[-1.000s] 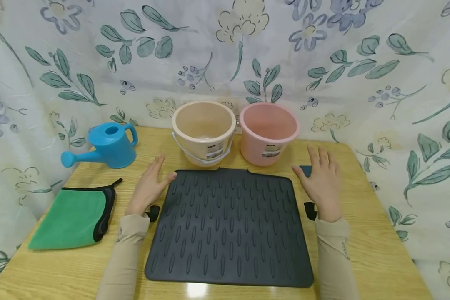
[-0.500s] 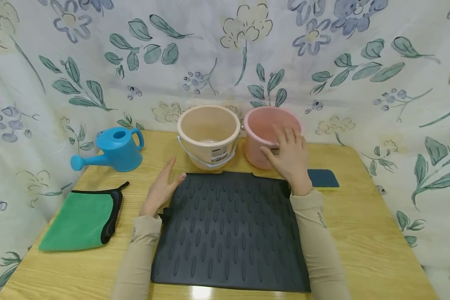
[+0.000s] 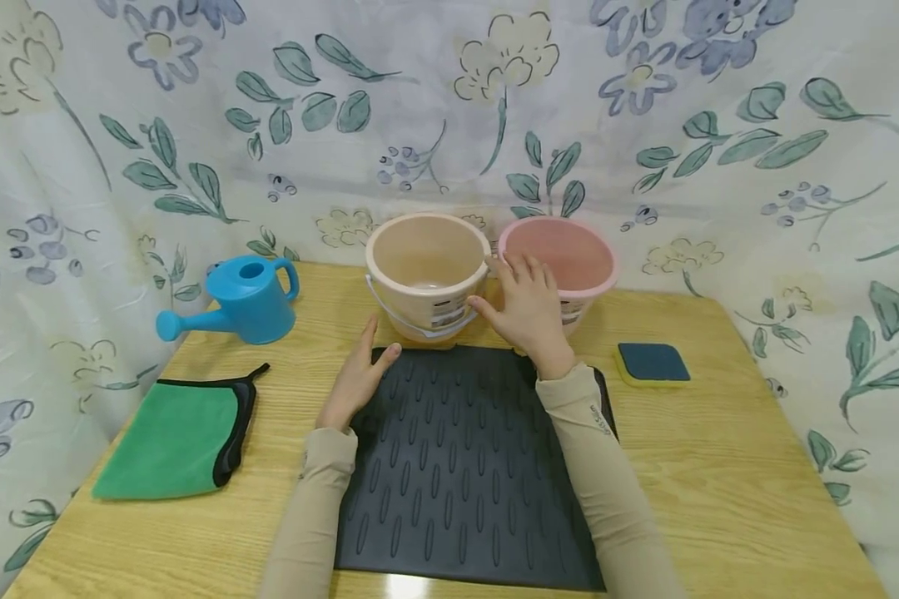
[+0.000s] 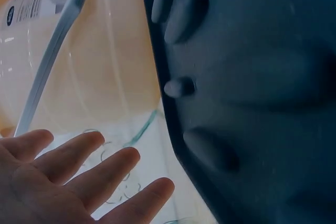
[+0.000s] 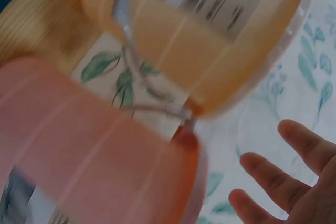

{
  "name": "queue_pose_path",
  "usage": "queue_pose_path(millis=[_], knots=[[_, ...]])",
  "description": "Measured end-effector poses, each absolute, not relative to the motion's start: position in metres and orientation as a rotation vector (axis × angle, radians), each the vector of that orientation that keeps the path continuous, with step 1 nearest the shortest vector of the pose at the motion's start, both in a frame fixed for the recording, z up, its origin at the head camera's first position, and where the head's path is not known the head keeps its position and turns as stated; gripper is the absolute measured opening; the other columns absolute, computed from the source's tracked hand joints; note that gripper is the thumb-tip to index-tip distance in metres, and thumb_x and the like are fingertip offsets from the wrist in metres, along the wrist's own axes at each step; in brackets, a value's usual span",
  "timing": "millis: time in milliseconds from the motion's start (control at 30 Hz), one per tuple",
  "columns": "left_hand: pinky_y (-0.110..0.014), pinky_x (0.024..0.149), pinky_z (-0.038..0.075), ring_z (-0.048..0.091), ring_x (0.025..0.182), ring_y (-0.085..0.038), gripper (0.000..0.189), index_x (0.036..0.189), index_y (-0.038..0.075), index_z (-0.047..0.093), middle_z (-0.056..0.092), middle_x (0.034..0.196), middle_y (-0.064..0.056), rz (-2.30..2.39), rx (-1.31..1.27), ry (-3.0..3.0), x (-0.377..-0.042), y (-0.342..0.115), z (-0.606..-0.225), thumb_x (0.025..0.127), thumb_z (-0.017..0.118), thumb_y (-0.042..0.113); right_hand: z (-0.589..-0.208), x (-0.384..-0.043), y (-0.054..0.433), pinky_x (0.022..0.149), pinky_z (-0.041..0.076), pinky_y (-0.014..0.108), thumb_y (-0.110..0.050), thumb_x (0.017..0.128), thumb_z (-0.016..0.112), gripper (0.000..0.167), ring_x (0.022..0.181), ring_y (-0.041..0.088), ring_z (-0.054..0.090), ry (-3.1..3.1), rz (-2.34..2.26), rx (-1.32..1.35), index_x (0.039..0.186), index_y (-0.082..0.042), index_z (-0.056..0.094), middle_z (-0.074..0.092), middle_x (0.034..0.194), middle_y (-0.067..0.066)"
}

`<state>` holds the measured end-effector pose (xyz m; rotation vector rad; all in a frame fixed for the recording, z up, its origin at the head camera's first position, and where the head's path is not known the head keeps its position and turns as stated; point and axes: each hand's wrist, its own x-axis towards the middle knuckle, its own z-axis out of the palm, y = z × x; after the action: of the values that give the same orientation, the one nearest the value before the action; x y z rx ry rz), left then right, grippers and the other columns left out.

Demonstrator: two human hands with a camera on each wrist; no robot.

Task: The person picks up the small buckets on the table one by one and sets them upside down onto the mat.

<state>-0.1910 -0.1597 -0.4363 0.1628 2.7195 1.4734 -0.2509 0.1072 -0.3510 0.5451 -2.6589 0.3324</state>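
Observation:
A cream bucket (image 3: 429,258) with a pale wire-like handle (image 3: 412,329) stands at the back of the table, a pink bucket (image 3: 562,249) close on its right. My right hand (image 3: 528,312) is spread in front of the pink bucket, near the gap between the two; its straight fingers appear free of both rims in the right wrist view. Over the left edge of the black ridged mat (image 3: 464,466) hovers my left hand (image 3: 357,378), fingers extended. In the left wrist view its fingers (image 4: 113,169) hold nothing, with the cream bucket's wall beyond them.
At the back left is a blue watering can (image 3: 250,299). A folded green cloth with black trim (image 3: 172,437) lies on the left. To the mat's right sits a blue and yellow sponge (image 3: 653,364). A floral curtain (image 3: 419,108) hangs behind the table (image 3: 727,482).
My right hand has moved left from beside the sponge to before the pink bucket, uncovering the sponge. My left hand has shifted right toward the cream bucket. The head view has turned slightly left.

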Motion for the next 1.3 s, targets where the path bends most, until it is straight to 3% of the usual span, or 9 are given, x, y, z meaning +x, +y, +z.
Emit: queue_pose_path(millis=[200, 400, 567, 700, 933, 1300], knots=[[-0.063, 0.116, 0.015, 0.011, 0.149, -0.043, 0.082, 0.157, 0.015, -0.003, 0.006, 0.163, -0.017, 1.583, 0.171, 2.673, -0.193, -0.156, -0.439, 0.099, 0.04, 0.053, -0.357, -0.253, 0.076, 0.113, 0.032, 0.051, -0.058, 0.084, 0.064, 0.07, 0.134, 0.035, 0.044, -2.59, 0.332, 0.676, 0.137, -0.014, 0.055, 0.058, 0.136, 0.012], [-0.065, 0.115, 0.016, 0.013, 0.148, -0.044, 0.084, 0.157, 0.015, -0.002, 0.009, 0.163, -0.019, 1.617, 0.139, 2.664, -0.192, -0.152, -0.444, 0.098, 0.041, 0.055, -0.365, -0.253, 0.053, 0.113, 0.032, 0.052, -0.058, 0.082, 0.067, 0.072, 0.127, 0.031, 0.05, -2.647, 0.275, 0.734, 0.139, -0.017, 0.052, 0.062, 0.131, 0.008], [-0.062, 0.117, 0.015, 0.013, 0.149, -0.041, 0.085, 0.157, 0.013, 0.0, 0.01, 0.162, -0.019, 1.643, 0.151, 2.654, -0.193, -0.15, -0.446, 0.097, 0.041, 0.058, -0.367, -0.253, 0.039, 0.115, 0.025, 0.058, -0.048, 0.078, 0.076, 0.07, 0.121, 0.029, 0.056, -2.644, 0.274, 0.742, 0.138, -0.021, 0.053, 0.067, 0.124, 0.005], [-0.061, 0.117, 0.014, 0.012, 0.149, -0.04, 0.085, 0.157, 0.012, 0.001, 0.011, 0.162, -0.02, 1.643, 0.159, 2.647, -0.194, -0.15, -0.445, 0.097, 0.041, 0.057, -0.37, -0.255, 0.029, 0.114, 0.029, 0.057, -0.035, 0.077, 0.081, 0.062, 0.113, 0.03, 0.061, -2.596, 0.281, 0.758, 0.133, -0.021, 0.059, 0.071, 0.117, 0.005], [-0.062, 0.117, 0.014, 0.012, 0.15, -0.04, 0.078, 0.157, 0.012, 0.0, 0.01, 0.162, -0.019, 1.659, 0.175, 2.638, -0.196, -0.151, -0.441, 0.1, 0.043, 0.043, -0.373, -0.26, 0.017, 0.103, 0.04, 0.046, -0.006, 0.079, 0.074, 0.041, 0.099, 0.025, 0.066, -2.477, 0.313, 0.731, 0.118, -0.021, 0.07, 0.075, 0.105, 0.001], [-0.066, 0.115, 0.014, 0.014, 0.148, -0.045, 0.081, 0.157, 0.011, 0.0, 0.009, 0.162, -0.02, 1.689, 0.233, 2.632, -0.193, -0.148, -0.44, 0.099, 0.04, 0.051, -0.373, -0.257, 0.015, 0.091, 0.043, 0.041, -0.006, 0.082, 0.073, 0.039, 0.094, 0.023, 0.068, -2.515, 0.342, 0.705, 0.116, -0.024, 0.07, 0.075, 0.104, 0.0]])
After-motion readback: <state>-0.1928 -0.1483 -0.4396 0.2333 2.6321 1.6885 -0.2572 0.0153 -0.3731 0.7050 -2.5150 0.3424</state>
